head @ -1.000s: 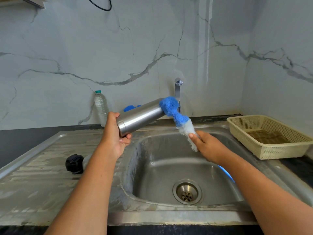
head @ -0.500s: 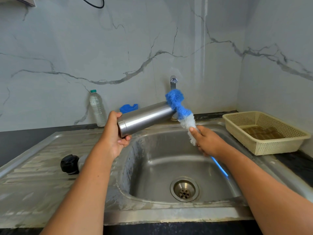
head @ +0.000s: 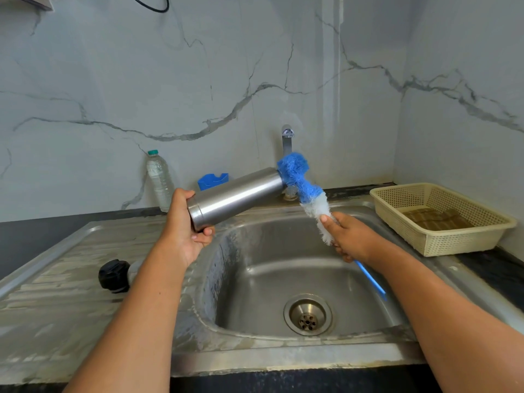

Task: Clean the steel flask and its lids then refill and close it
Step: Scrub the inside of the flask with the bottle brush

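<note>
While our left hand [head: 184,235] curls its fingers round the base of the steel flask [head: 238,195], held tilted over the sink's [head: 283,272] left rim, our right hand [head: 350,239] grips, thumb and fingers curled, the white bristles of a bottle brush [head: 302,187] whose blue tip sits at the flask's mouth. A black lid [head: 113,276] lies on the drainboard [head: 51,302] (partly behind our forearm); any print on the plastic water bottle [head: 159,180] is too blurred to read.

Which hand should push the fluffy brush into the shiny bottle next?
The right hand, probably. It grips the brush, whose blue tip sits at the steel flask's mouth. The left hand is busy holding the flask's base.
</note>
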The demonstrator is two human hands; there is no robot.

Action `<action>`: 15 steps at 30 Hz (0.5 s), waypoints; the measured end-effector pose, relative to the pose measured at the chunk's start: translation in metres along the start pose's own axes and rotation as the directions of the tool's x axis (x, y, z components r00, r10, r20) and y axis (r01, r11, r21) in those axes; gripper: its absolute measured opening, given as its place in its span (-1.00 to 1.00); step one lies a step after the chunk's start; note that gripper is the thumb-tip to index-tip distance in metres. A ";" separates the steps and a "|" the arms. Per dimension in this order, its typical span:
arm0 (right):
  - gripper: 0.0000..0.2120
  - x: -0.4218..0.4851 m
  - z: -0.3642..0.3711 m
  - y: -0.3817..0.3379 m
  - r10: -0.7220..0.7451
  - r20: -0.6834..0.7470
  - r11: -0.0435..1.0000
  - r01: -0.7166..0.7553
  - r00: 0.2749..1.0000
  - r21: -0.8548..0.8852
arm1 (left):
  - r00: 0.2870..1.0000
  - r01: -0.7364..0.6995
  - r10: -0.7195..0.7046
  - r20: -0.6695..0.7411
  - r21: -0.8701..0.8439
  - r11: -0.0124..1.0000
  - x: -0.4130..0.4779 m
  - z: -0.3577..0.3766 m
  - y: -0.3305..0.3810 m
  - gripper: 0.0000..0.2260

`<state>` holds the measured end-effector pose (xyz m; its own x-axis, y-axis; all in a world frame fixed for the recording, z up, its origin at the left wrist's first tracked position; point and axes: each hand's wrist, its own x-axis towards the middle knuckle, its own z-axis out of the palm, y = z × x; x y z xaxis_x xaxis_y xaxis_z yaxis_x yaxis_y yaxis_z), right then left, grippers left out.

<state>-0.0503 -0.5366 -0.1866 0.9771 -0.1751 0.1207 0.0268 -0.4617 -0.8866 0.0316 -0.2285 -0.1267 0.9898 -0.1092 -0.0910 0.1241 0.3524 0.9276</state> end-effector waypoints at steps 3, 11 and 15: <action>-0.68 -0.003 -0.008 0.008 0.029 0.055 0.998 -0.026 0.998 -0.052 | 0.998 -0.010 0.007 -0.060 -0.046 0.999 0.005 -0.007 0.002 -0.70; -0.71 0.001 -0.006 0.005 -0.094 -0.112 0.982 0.074 0.989 -0.171 | 0.994 0.027 -0.037 -0.101 -0.095 0.995 0.011 -0.011 0.003 -0.66; -0.73 -0.001 -0.004 -0.001 -0.182 -0.202 0.979 0.158 0.962 -0.130 | 0.992 0.079 -0.083 -0.092 -0.040 0.996 0.010 -0.008 0.000 -0.67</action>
<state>-0.0518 -0.5398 -0.1838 0.8926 -0.2606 0.3679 0.1530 -0.5925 -0.7909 0.0421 -0.2223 -0.1304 0.9784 -0.0524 -0.2001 0.2048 0.3798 0.9021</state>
